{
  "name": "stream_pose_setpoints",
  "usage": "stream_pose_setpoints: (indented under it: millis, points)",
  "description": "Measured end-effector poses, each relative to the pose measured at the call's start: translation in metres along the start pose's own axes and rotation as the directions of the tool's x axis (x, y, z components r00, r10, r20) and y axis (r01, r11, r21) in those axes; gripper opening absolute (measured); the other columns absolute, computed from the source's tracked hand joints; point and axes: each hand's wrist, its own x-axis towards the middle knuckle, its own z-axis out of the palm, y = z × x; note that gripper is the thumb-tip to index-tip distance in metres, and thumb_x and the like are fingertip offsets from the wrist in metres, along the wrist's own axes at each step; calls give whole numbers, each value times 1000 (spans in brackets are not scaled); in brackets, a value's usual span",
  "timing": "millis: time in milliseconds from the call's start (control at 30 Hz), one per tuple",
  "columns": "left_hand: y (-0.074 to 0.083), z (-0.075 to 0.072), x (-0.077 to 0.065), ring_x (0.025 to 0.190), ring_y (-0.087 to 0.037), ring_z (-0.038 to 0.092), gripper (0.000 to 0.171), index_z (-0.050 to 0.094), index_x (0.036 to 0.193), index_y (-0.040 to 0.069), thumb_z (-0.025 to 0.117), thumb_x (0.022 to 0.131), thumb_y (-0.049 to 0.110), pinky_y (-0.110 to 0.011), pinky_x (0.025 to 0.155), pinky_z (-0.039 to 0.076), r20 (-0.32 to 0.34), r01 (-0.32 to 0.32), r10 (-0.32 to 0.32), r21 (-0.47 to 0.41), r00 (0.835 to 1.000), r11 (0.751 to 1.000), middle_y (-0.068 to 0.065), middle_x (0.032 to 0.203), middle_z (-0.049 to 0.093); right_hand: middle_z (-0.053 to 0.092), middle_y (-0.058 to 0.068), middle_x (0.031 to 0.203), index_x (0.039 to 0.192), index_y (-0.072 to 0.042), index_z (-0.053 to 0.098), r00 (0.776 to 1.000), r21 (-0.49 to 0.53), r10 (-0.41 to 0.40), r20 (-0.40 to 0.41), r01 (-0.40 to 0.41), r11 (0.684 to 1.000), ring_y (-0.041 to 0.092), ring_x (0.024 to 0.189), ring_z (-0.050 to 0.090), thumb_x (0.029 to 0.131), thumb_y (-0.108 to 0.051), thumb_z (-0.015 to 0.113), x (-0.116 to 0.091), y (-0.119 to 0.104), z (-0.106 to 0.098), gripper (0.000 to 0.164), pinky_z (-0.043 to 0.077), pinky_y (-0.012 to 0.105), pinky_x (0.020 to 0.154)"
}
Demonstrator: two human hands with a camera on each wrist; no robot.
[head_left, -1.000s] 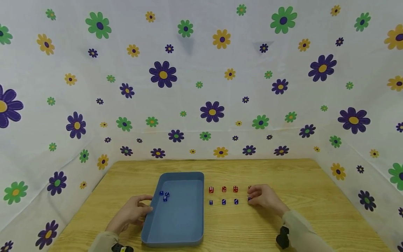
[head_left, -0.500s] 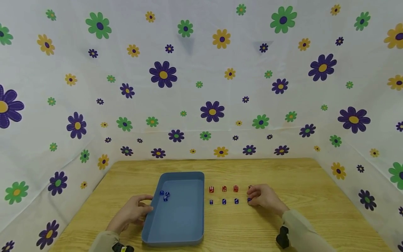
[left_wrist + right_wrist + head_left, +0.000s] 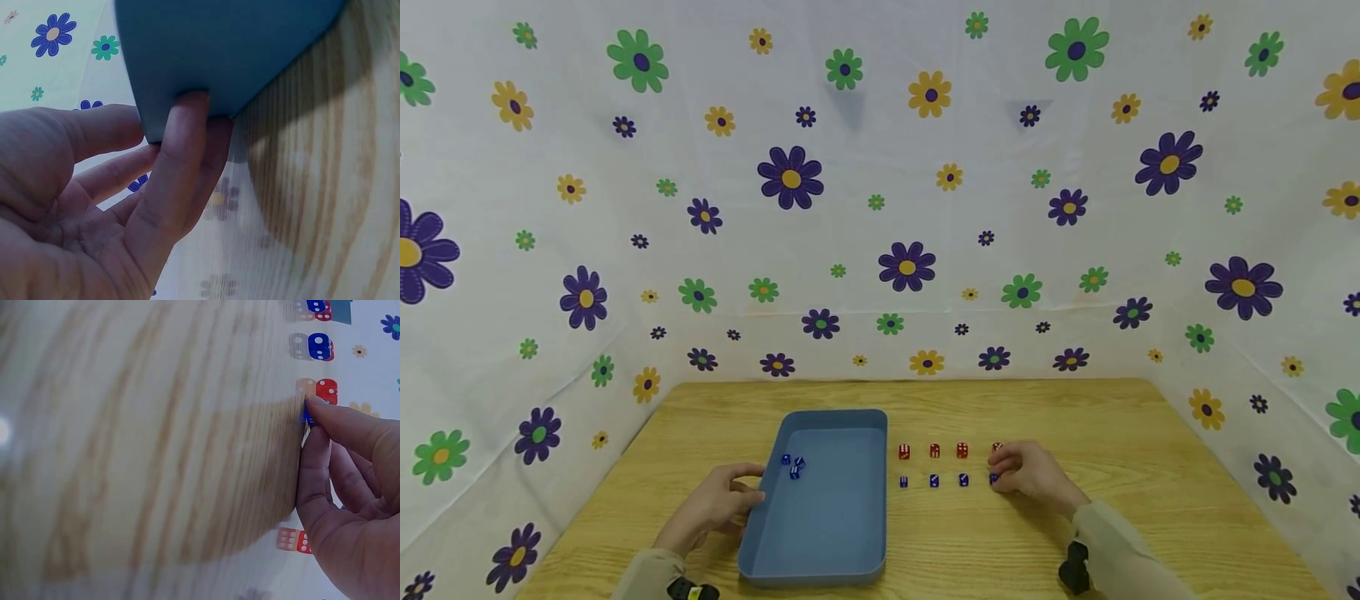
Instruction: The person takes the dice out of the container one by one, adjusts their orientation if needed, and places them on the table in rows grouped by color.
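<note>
Fingertips of my right hand (image 3: 1030, 477) are together, pinching a cubic, plastic-looking blue die (image 3: 993, 479) at the right end of the front row (image 3: 934, 481). Careful: a lopsided squeeze could twist it, and my knuckles could clip the white-pipped red die (image 3: 997, 447) behind. My left hand (image 3: 711, 504), grip slack, rests its fingers against the rectangular blue-grey tray (image 3: 831, 525); push there, and it could slide into the leftmost red die (image 3: 904, 452).

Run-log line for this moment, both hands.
left hand: touching tray from outside | right hand: pinching blue die, row's right end | tray: three blue dice | red dice: row behind
</note>
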Motion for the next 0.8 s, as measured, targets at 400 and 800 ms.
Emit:
stream_pose_setpoints:
  millis: [400,800]
  points:
    - [1,-1,1,83,-23,67,47,49,140,2,61,94,7,-42,61,60,9,11,-11,14,1000,1000,-18,107,65,68,17,107,121,6,61,994,158,-40,103,24,987,17,86,64,84,-1,72,3,-2,-12,39,55,30,68]
    - [0,-1,1,84,-22,66,45,50,138,1,62,94,6,-41,61,60,3,5,-5,33,1000,999,-19,107,64,68,12,102,121,3,62,995,181,-51,85,35,983,23,87,66,91,-10,68,7,-24,-3,33,58,39,76]
